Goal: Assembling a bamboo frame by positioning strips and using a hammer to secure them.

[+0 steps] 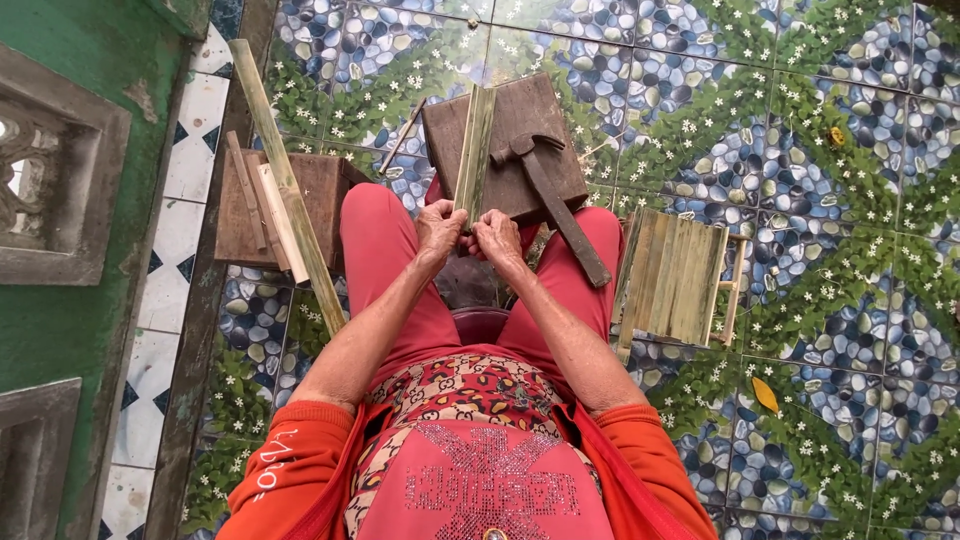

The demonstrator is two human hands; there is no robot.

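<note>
I sit with my knees apart in red trousers. My left hand [438, 227] and my right hand [497, 238] both grip the near end of a split green bamboo strip [474, 148]. The strip runs away from me and rests on a dark wooden block [520, 110] between my knees. A heavy cleaver-like knife [548, 195] with a long wooden handle lies on that block, just right of the strip, its handle pointing toward my right knee.
A long bamboo slat [285, 180] leans across a second wooden block [325, 195] at my left, with shorter strips on it. A panel of joined bamboo slats [672, 278] lies at my right. The floor is pebble-patterned tile; a green wall [60, 150] runs along the left.
</note>
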